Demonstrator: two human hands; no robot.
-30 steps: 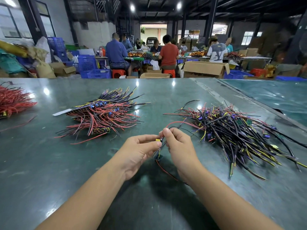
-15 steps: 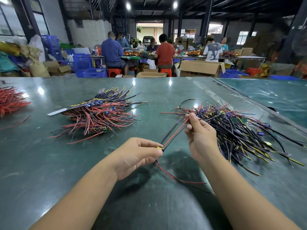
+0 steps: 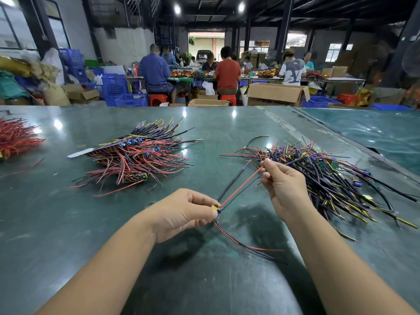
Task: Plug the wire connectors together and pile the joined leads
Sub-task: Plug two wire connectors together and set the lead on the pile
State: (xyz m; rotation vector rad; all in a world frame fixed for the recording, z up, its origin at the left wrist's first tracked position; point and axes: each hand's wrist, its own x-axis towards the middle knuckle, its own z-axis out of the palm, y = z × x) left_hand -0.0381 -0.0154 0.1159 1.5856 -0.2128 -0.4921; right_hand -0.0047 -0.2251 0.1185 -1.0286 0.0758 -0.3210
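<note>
Head view showed both bare hands raised over the dark green glossy tabletop point(image 3: 68, 223). The left hand point(image 3: 181, 214), at about 6 o'clock of the frame centre, pinched a small yellow plastic connector point(image 3: 214, 207) between thumb and forefinger, a dark blue connector point(image 3: 219, 210) seated directly against it. From that junction a red lead point(image 3: 241, 185) and black leads point(image 3: 231, 181) rose toward 1 o'clock to the right hand point(image 3: 284, 187), whose fingertips pinched them near their far ends. A second red-and-black pair of wires point(image 3: 247, 246) trailed from the junction toward 4 o'clock and lay on the tabletop. A stacked pile of joined red and black leads point(image 3: 136, 160) sat at 10 o'clock of the hands, apart from them. A loose heap of black, yellow and purple wires point(image 3: 336, 183) lay at 3 o'clock, just behind the right hand. A bundle of red wires point(image 3: 16, 139) sat at the left edge.
</note>
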